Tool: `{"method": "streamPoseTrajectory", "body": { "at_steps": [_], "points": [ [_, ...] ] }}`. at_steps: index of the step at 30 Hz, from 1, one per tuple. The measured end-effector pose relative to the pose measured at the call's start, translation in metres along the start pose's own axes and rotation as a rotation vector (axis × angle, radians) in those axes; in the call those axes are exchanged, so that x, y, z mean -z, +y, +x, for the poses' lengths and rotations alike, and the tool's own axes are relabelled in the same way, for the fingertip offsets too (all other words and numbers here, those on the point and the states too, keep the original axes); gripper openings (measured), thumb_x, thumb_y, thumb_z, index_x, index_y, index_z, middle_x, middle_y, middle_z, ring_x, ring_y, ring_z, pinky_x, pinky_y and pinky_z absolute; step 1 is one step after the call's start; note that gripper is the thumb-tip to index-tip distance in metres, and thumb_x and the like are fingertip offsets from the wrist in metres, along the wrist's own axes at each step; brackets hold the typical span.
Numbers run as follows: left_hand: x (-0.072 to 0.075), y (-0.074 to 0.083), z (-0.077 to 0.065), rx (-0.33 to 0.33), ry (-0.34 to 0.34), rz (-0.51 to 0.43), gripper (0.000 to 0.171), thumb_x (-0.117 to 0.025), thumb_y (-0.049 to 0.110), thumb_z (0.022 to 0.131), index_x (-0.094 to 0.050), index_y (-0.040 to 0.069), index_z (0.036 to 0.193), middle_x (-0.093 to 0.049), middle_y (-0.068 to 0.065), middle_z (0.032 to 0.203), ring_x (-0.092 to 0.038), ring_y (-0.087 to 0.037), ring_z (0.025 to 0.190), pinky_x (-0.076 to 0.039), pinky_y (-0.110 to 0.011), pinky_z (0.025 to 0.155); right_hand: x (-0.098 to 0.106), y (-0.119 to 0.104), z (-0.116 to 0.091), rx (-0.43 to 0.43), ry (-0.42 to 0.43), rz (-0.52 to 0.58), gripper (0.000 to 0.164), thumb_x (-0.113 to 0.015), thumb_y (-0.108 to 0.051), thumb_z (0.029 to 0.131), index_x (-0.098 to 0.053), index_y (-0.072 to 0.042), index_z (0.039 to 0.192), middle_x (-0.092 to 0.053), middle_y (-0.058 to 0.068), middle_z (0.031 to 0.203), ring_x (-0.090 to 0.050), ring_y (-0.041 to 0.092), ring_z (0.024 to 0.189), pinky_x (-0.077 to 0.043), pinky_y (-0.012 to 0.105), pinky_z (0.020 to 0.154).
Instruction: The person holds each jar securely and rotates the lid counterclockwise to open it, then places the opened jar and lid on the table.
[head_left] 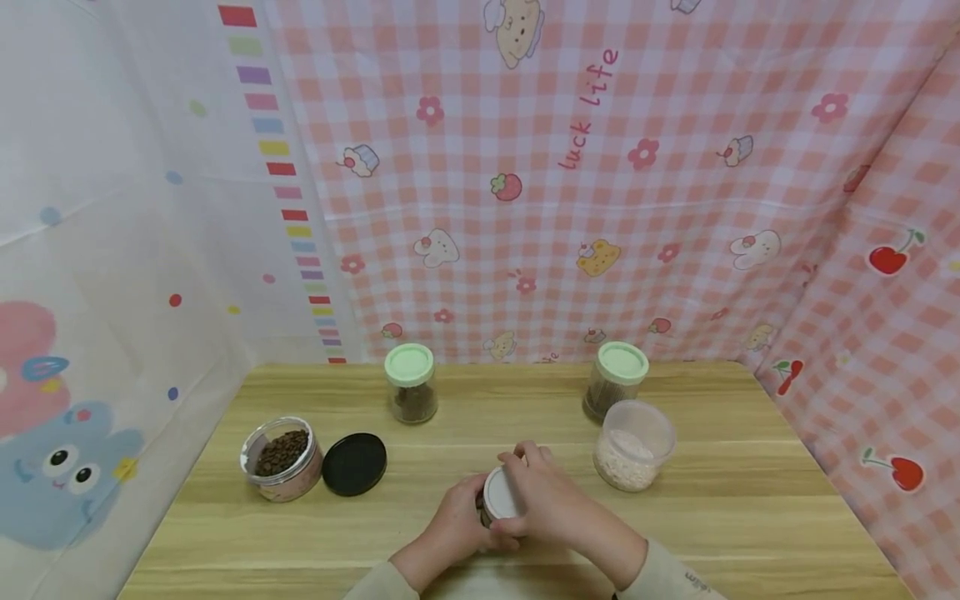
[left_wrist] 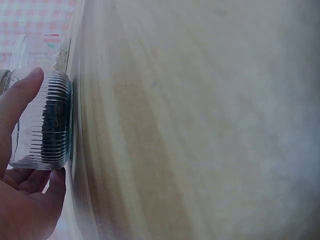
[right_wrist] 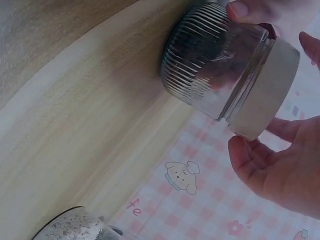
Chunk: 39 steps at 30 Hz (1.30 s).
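At the front middle of the table, my left hand point(head_left: 459, 518) grips a ribbed clear glass jar point(right_wrist: 200, 55) with dark contents in its lower part. Its thumb and fingers lie on opposite sides of the jar in the left wrist view. My right hand point(head_left: 555, 504) holds the jar's white lid point(head_left: 501, 493) by the rim from above. In the right wrist view the lid sits at the jar's mouth, a strip of clear neck showing below it. Whether the lid is tight I cannot tell. The jar stands upright on the table point(head_left: 420, 554).
Leftward stand an uncovered tub of brown pellets point(head_left: 281, 462) and a flat black lid point(head_left: 355, 464). Two green-lidded jars with dark contents, one left point(head_left: 412, 392) and one right point(head_left: 611, 383), stand at the back. An uncovered clear tub of white flakes point(head_left: 633, 450) is to the right.
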<state>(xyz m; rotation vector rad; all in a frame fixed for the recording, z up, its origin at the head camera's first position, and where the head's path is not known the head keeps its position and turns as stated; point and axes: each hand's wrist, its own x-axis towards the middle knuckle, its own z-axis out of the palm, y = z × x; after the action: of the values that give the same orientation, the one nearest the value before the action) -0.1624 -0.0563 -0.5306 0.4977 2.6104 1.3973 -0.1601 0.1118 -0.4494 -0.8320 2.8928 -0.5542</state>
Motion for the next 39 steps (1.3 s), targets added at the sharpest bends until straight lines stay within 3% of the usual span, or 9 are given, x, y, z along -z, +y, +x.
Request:
{"method": "streamPoseTrajectory", "body": {
  "at_steps": [5,10,14,18,25,30,33,39],
  "points": [
    [-0.0005,0.0005,-0.0001,0.005,-0.009,0.006,0.082,-0.090,0.039,0.057,-0.056,0.012,0.126,-0.061,0.000,0.116,-0.057,-0.017,0.105,-0.050,-0.031,0.088,0.0010,-0.0005,0.0007,0.015,-0.021,-0.021,0.075,-0.080,-0.041,0.067,-0.054,-0.008,0.128,-0.051,0.006,0.121,-0.047,0.023,0.108,-0.050,0.038,0.083],
    [-0.0009,0.0010,-0.0005,-0.010,-0.002,0.067,0.078,-0.088,0.037,0.060,-0.055,0.007,0.124,-0.061,-0.005,0.117,-0.057,-0.021,0.106,-0.050,-0.036,0.089,0.0012,0.0009,0.0008,0.079,-0.061,-0.007,0.084,-0.083,-0.039,0.062,-0.049,-0.013,0.134,-0.047,0.005,0.132,-0.044,0.025,0.120,-0.048,0.041,0.091],
    [-0.0007,0.0013,0.0007,0.011,-0.002,0.051,0.083,-0.090,0.038,0.057,-0.055,0.006,0.125,-0.061,-0.005,0.117,-0.057,-0.022,0.107,-0.049,-0.039,0.091,0.0013,0.0002,0.0002,0.030,-0.032,0.000,0.090,-0.084,-0.044,0.060,-0.047,-0.008,0.134,-0.045,0.012,0.130,-0.044,0.028,0.116,-0.049,0.042,0.087],
    [-0.0005,0.0010,0.0011,0.028,-0.014,0.028,0.087,-0.089,0.044,0.055,-0.054,0.009,0.127,-0.060,-0.002,0.116,-0.057,-0.019,0.107,-0.050,-0.036,0.090,0.0026,-0.0015,0.0000,-0.011,-0.005,-0.007,0.086,-0.084,-0.042,0.060,-0.051,-0.005,0.129,-0.049,0.013,0.121,-0.046,0.026,0.107,-0.050,0.040,0.082],
    [0.0000,0.0009,-0.0004,0.005,-0.028,0.039,0.081,-0.088,0.038,0.060,-0.053,0.009,0.127,-0.059,-0.003,0.119,-0.056,-0.020,0.108,-0.049,-0.035,0.091,0.0024,-0.0012,-0.0006,0.085,-0.057,-0.042,0.086,-0.086,-0.036,0.062,-0.048,-0.011,0.134,-0.048,0.007,0.131,-0.044,0.027,0.119,-0.048,0.042,0.092],
    [-0.0002,0.0006,0.0004,0.006,-0.013,0.048,0.083,-0.088,0.043,0.058,-0.055,0.009,0.126,-0.060,-0.003,0.117,-0.056,-0.019,0.107,-0.049,-0.036,0.090,0.0006,-0.0010,-0.0013,0.034,-0.027,-0.020,0.091,-0.083,-0.045,0.061,-0.047,-0.007,0.134,-0.046,0.012,0.130,-0.044,0.029,0.117,-0.048,0.043,0.089],
    [-0.0008,-0.0002,0.0009,0.015,-0.005,0.048,0.084,-0.089,0.044,0.056,-0.056,0.009,0.125,-0.060,-0.002,0.116,-0.057,-0.018,0.106,-0.050,-0.035,0.090,0.0006,-0.0006,-0.0010,0.005,-0.012,-0.021,0.087,-0.084,-0.042,0.058,-0.050,-0.007,0.131,-0.049,0.011,0.124,-0.045,0.027,0.111,-0.048,0.041,0.085],
    [-0.0015,-0.0001,0.0001,-0.006,-0.009,0.049,0.082,-0.089,0.036,0.058,-0.054,0.007,0.126,-0.060,-0.004,0.118,-0.057,-0.020,0.107,-0.050,-0.033,0.090,0.0007,0.0002,-0.0013,0.075,-0.044,-0.033,0.082,-0.085,-0.037,0.062,-0.050,-0.015,0.133,-0.047,0.006,0.129,-0.044,0.025,0.116,-0.048,0.040,0.089]
  ]
}}
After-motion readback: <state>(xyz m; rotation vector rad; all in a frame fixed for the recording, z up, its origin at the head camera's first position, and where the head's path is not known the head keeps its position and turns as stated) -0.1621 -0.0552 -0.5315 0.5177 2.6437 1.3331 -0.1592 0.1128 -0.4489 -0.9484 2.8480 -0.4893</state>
